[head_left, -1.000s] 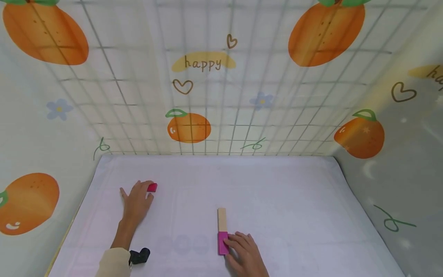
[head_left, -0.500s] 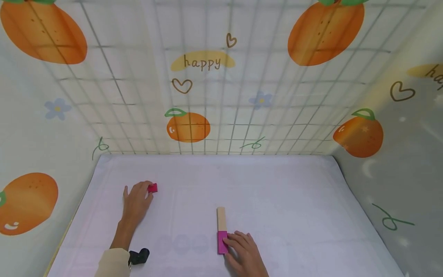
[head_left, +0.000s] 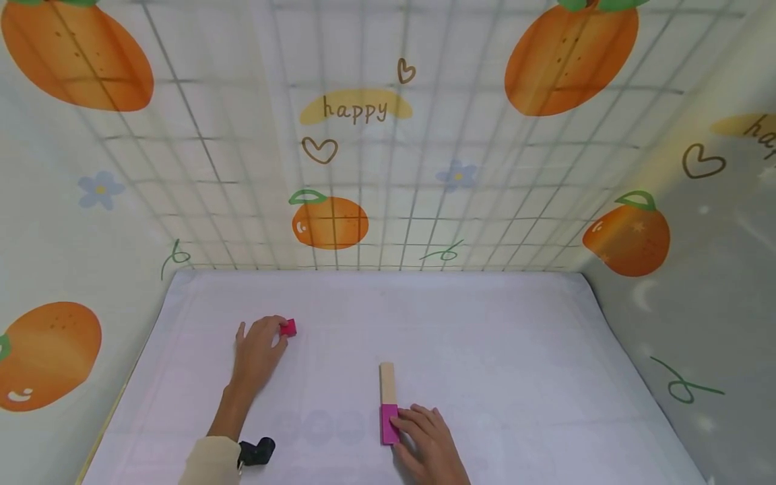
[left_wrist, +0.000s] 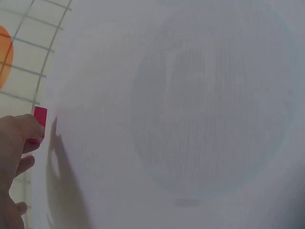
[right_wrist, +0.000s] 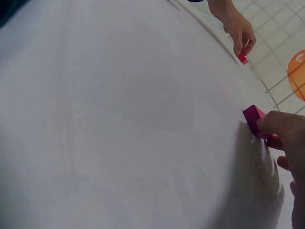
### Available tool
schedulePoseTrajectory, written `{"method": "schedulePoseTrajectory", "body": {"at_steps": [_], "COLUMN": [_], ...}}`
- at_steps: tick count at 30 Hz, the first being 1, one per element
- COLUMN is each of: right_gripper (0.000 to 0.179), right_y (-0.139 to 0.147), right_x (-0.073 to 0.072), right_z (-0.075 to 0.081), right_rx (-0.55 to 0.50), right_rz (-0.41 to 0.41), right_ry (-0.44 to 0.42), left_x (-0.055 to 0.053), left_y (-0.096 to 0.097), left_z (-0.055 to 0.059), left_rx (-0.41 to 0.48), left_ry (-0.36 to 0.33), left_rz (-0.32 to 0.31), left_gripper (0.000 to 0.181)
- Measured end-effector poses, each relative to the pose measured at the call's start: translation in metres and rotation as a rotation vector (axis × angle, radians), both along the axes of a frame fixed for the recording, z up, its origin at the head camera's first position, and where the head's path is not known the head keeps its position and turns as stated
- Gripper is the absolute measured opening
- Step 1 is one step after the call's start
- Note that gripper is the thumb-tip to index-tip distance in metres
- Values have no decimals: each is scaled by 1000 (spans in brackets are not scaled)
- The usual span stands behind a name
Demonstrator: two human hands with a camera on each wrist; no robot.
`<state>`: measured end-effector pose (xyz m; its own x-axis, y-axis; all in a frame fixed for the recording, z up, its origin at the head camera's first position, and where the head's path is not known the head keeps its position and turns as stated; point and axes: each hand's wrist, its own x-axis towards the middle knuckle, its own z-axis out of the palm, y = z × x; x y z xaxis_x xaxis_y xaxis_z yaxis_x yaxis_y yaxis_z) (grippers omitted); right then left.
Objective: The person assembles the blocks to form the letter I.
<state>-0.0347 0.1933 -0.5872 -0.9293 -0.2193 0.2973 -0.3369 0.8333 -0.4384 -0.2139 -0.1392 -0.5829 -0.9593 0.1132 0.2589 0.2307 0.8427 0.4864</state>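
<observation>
Between thumb and fingertips, my left hand [head_left: 257, 350] pinches a small red block [head_left: 289, 328] over the back left of the white surface. The left wrist view shows the same red block [left_wrist: 40, 119] jutting past the fingers. At the front middle, my right hand [head_left: 429, 441] holds a longer magenta block [head_left: 389, 424] from its right side, with a fingertip over its edge. In the right wrist view, the thumb lies against this magenta block [right_wrist: 254, 121]. A plain wooden block [head_left: 387, 382] extends from the magenta block's far end, in line with it.
White cloth [head_left: 515, 364] covers the tabletop. A curtain [head_left: 364, 168] printed with oranges and a grid rises behind it and along both sides. A black device [head_left: 257, 451] sits at my left wrist beside the beige sleeve [head_left: 212, 461].
My left hand has closed its pinch on the red block and moved right with it, turning it slightly. The right hand, magenta block and wooden block have stayed in place.
</observation>
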Motion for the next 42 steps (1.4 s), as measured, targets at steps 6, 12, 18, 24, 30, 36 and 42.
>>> {"method": "schedulePoseTrajectory", "body": {"at_steps": [6, 12, 18, 24, 30, 36, 42], "right_gripper": [37, 37, 36, 35, 34, 34, 35], "right_y": [1, 1, 1, 0, 0, 0, 0], "right_x": [0, 0, 0, 1, 1, 0, 0], "right_z": [-4, -4, -2, 1, 4, 4, 2], "right_rx": [-2, -7, -4, 4, 12, 18, 16], "right_rz": [4, -1, 0, -7, -17, -20, -19], "right_ry": [58, 46, 21, -39, -82, -124, -79], "left_x": [-3, -2, -1, 1, 5, 10, 13], "left_y": [23, 49, 76, 101, 121, 135, 146], "left_z": [5, 15, 20, 21, 22, 20, 13], "left_rx": [-2, -11, -38, -94, -104, -118, -144], "left_ry": [-5, 18, 50, 71, 70, 52, 88], "left_rz": [-43, -115, -209, -284, -344, -385, -414], "left_gripper": [28, 25, 20, 23, 23, 24, 24]}}
